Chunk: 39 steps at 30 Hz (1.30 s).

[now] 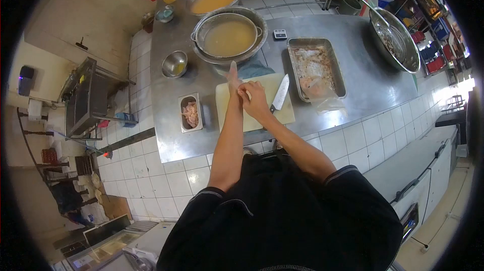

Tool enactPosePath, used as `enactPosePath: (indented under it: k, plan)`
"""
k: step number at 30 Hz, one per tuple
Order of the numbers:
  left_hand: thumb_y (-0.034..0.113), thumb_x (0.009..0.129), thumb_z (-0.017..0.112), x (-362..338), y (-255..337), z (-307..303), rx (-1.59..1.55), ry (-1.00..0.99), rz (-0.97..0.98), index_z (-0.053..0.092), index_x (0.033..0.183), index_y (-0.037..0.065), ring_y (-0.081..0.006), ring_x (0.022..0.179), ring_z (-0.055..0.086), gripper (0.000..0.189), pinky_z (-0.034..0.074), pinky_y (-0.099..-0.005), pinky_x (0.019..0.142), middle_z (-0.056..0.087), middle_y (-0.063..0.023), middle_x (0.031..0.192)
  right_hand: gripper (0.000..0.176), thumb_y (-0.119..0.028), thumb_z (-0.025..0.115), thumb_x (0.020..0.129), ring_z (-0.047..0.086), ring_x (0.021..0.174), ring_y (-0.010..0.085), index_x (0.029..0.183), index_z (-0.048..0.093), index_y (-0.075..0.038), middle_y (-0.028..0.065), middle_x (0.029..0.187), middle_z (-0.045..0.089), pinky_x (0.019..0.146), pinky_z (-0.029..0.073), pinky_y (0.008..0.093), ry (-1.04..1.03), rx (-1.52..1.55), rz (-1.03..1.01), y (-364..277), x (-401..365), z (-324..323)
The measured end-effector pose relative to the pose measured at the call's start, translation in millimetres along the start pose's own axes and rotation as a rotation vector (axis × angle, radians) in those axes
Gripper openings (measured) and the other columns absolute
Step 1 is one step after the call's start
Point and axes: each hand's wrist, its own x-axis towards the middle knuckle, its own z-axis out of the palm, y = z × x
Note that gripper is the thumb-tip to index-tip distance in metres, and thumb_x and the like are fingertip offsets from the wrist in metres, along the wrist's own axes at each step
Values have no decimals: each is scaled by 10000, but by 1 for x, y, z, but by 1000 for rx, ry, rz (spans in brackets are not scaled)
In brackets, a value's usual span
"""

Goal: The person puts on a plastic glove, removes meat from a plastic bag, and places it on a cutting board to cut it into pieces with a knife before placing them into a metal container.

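My left hand [232, 78] is stretched out over the white cutting board [227, 114], with what looks like a thin clear plastic glove on it. My right hand [254, 95] is closed at the left wrist, its fingers pinching at the glove there. A knife with a dark handle [280, 93] lies on the board, right of both hands. Pieces of raw meat, seemingly chicken [190, 113], fill a small steel pan [181, 125] to the left. Right of the board, a soiled metal tray [341, 80] holds residue and a crumpled clear plastic bag [326, 100].
Behind the board, a two-handled pot of cloudy liquid [229, 36] sits inside a larger basin [258, 19]. Nearby are a basin of orange liquid [214, 1], a small steel bowl [174, 64], a digital timer or scale [280, 34] and a large tilted bowl [403, 44] at the right.
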Motion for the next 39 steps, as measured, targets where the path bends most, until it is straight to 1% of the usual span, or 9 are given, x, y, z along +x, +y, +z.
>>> enactPosePath:
  k: [11, 14, 16, 18, 21, 24, 33, 36, 39]
  plan:
    - [513, 926, 619, 26, 31, 9, -864, -496, -53, 508, 1317, 245, -343, 1343, 435, 487, 301, -549, 1155, 501, -125, 1410, 123, -106, 690, 856, 539, 913, 289, 978, 678, -97, 48, 869, 651, 819, 359, 436, -64, 35, -58, -14, 18, -2]
    - [512, 924, 621, -41, 88, 34, -915, -601, 52, 512, 1347, 271, -387, 1391, 368, 499, 246, -623, 1169, 466, -136, 1446, 176, -100, 721, 825, 519, 942, 283, 993, 671, -97, 73, 917, 610, 856, 370, 417, 4, 257, -85, -35, 20, -26]
    - [522, 955, 546, -85, 129, 53, -993, -649, 61, 558, 1289, 172, -428, 1420, 311, 484, 197, -666, 1179, 450, -164, 1451, 218, -71, 745, 808, 513, 958, 272, 1015, 677, -73, 97, 963, 567, 846, 401, 396, 139, 155, -40, -55, 19, -42]
    - [541, 1018, 399, -107, 149, 61, -1125, -675, -25, 643, 1147, -43, -474, 1441, 258, 646, 145, -692, 1194, 448, -214, 1441, 274, -49, 764, 789, 503, 970, 264, 1051, 684, -67, 111, 1011, 532, 839, 416, 380, 204, 80, -49, -61, 14, -47]
    - [546, 1026, 354, -120, 164, 72, -1096, -667, -74, 599, 1182, -82, -482, 1472, 185, 692, 115, -701, 1196, 342, -239, 1520, 340, -46, 778, 765, 481, 966, 258, 1093, 700, -88, 108, 1049, 512, 844, 402, 382, 249, 43, -127, -62, 16, -45]
    - [537, 932, 597, -133, 170, 82, -971, -728, -82, 582, 1300, 116, -447, 1437, 272, 560, 144, -665, 1195, 439, -175, 1458, 320, -59, 784, 748, 469, 933, 257, 1058, 719, -104, 89, 1014, 529, 852, 374, 408, 324, 22, -162, -63, 21, -46]
    - [535, 924, 591, -164, 193, 100, -902, -781, 56, 671, 1208, 178, -448, 1439, 284, 463, 116, -661, 1202, 438, -171, 1509, 308, 46, 763, 738, 501, 880, 241, 1011, 749, -96, 83, 958, 520, 742, 394, 351, 422, 42, -207, -76, 20, -57]
    - [534, 922, 598, -170, 190, 100, -958, -762, -20, 674, 1205, 205, -442, 1438, 286, 440, 131, -642, 1208, 439, -164, 1515, 348, 72, 756, 720, 494, 882, 249, 1026, 746, -93, 91, 960, 526, 750, 399, 358, 470, 21, -244, -87, 23, -62]
    - [510, 944, 556, -175, 188, 100, -1025, -874, -86, 553, 1303, 76, -460, 1445, 238, 564, 137, -681, 1204, 363, -240, 1524, 364, 86, 750, 725, 495, 875, 251, 1046, 740, -86, 97, 970, 518, 740, 403, 352, 482, -99, -349, -76, 24, -64]
